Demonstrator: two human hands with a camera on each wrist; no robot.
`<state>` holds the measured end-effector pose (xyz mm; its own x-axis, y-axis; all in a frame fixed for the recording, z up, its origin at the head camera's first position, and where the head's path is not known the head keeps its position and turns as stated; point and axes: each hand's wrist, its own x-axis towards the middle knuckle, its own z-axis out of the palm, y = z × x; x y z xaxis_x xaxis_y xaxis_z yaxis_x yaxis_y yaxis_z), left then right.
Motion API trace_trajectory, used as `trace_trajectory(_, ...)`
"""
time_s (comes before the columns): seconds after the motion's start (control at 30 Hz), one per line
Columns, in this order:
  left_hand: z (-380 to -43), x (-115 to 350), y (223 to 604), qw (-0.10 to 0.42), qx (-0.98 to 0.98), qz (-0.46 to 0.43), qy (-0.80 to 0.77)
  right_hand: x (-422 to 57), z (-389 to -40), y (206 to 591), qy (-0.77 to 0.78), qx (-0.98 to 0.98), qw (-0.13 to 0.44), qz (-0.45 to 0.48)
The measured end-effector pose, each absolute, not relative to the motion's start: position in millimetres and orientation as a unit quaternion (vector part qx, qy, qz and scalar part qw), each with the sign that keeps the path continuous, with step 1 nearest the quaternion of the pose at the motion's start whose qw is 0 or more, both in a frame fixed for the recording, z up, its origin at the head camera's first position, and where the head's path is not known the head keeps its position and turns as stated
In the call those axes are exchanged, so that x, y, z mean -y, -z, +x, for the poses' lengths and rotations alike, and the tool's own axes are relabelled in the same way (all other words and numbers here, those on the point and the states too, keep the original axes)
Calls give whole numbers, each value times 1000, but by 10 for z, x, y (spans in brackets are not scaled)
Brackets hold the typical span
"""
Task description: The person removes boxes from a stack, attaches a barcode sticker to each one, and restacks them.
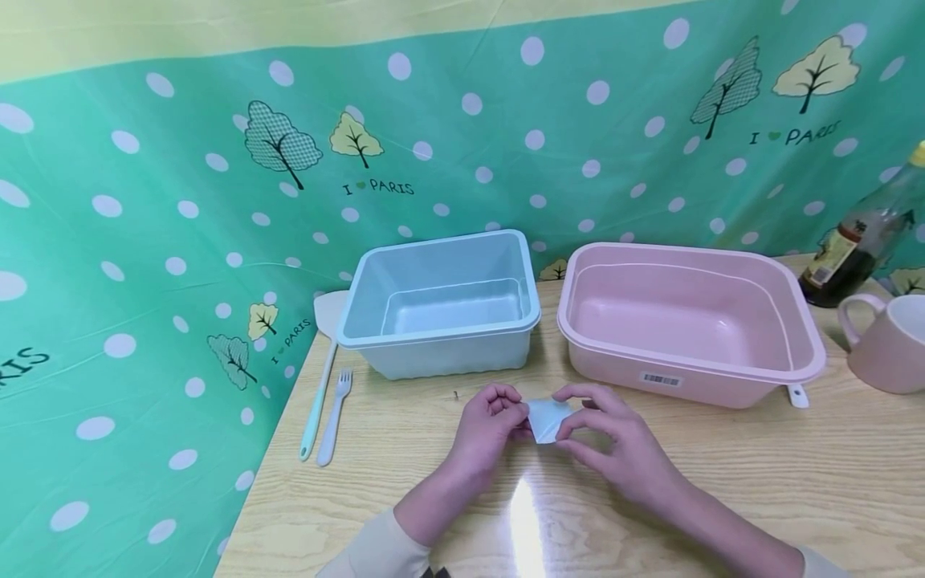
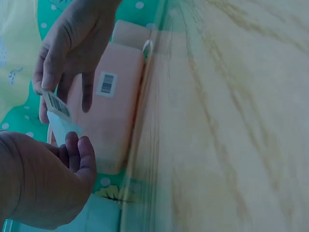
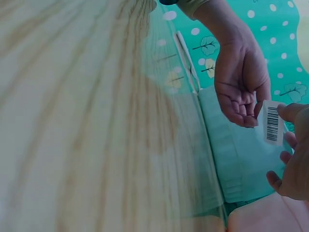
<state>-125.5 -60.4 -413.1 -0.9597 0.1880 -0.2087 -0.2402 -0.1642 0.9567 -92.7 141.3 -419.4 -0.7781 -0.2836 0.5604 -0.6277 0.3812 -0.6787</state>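
A small, thin pale-blue sheet (image 1: 546, 419) is held up between both hands over the table, in front of the two basins. My left hand (image 1: 486, 433) pinches its left edge between thumb and curled fingers. At the opposite edge, the thumb and fingers of my right hand (image 1: 627, 449) pinch it, with the other fingers spread. Both wrist views show a white barcode label (image 3: 273, 123) on the sheet's far side. In the left wrist view the sheet (image 2: 59, 126) looks partly see-through below the label.
A blue basin (image 1: 441, 353) and a pink basin (image 1: 679, 373) stand behind the hands. To the left lie a spatula (image 1: 319, 397) and a fork (image 1: 335, 417). At the right are a mug (image 1: 889, 345), a sauce bottle (image 1: 853, 249) and a handle end (image 1: 798, 396) under the pink basin.
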Motion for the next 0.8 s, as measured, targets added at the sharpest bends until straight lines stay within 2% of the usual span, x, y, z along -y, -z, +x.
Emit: trace_trajectory(0.8,-1468,758,4258,131,-665,-54,-734,-1431,-932,4180,-487,812,168,275)
